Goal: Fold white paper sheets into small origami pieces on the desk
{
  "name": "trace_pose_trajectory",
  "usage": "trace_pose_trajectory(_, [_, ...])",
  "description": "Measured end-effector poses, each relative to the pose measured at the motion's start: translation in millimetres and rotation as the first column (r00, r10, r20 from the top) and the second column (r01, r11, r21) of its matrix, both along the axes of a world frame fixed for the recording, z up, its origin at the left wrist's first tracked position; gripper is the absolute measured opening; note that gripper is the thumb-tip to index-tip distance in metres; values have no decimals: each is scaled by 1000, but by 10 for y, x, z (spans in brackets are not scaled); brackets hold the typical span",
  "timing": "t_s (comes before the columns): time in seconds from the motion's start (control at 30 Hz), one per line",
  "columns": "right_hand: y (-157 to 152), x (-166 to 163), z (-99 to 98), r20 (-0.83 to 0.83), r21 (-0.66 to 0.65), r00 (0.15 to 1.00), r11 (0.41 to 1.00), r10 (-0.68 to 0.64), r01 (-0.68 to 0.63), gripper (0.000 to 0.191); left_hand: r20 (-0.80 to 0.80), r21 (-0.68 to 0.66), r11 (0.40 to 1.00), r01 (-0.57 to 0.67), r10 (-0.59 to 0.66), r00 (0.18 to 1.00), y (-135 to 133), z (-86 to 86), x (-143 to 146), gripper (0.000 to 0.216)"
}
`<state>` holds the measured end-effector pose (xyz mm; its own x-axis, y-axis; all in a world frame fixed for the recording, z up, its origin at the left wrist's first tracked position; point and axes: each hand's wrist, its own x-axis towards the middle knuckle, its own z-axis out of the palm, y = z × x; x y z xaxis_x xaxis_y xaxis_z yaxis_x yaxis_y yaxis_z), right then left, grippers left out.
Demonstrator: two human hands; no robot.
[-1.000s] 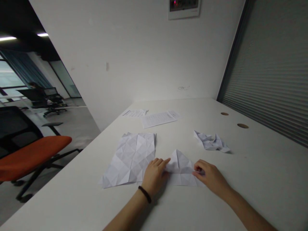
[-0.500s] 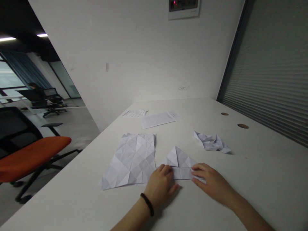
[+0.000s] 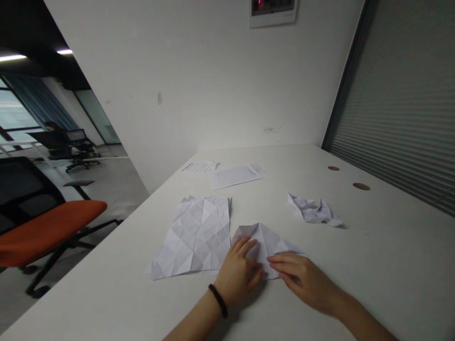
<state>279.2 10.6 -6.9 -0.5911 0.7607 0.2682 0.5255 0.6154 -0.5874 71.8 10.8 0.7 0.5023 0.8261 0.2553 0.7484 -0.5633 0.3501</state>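
Note:
A small folded white paper [image 3: 267,239] with a pointed top lies on the white table [image 3: 373,265] in front of me. My left hand [image 3: 239,273], with a black band on its wrist, presses down on the paper's left part with its fingers together. My right hand [image 3: 302,280] lies flat across the paper's lower right edge, fingers stretched out to the left. The paper's near edge is hidden under both hands.
A creased, unfolded sheet [image 3: 195,234] lies just left of the hands. A crumpled paper [image 3: 314,212] sits to the right, and printed sheets [image 3: 235,175] lie farther back. Two round holes [image 3: 361,186] mark the table near the shutter. An orange chair [image 3: 46,227] stands at the left.
My right hand has slid left across the folded paper toward my left hand. The paper's shape has shifted slightly; its right flap is now pressed flatter. The left hand has stayed nearly in place.

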Motion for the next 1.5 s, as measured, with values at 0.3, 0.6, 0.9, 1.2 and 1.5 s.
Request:
trace_pose_trajectory(0.3, [-41,-12,23,162,-36,986,999,28,-22,37,-11,-67,998,-16,16,1000,49,-96,-19,10])
trace_pose_trajectory(0.6, [67,88,-62,294,28,933,978,-205,206,51,-170,-101,995,1,-18,985,33,-141,-45,63])
trace_pose_trajectory(0.9, [237,312,-118,432,-44,875,964,-217,261,78,-237,-188,982,5,-50,970,27,-28,-79,81])
trace_pose_trajectory(1.2, [233,482,-49,288,-142,948,973,-137,183,72,-109,-105,993,50,-61,992,98,41,-198,37])
trace_pose_trajectory(1.5, [301,535,58,-143,-139,929,936,-341,322,23,324,352,936,-6,-116,939,25,166,-222,26])
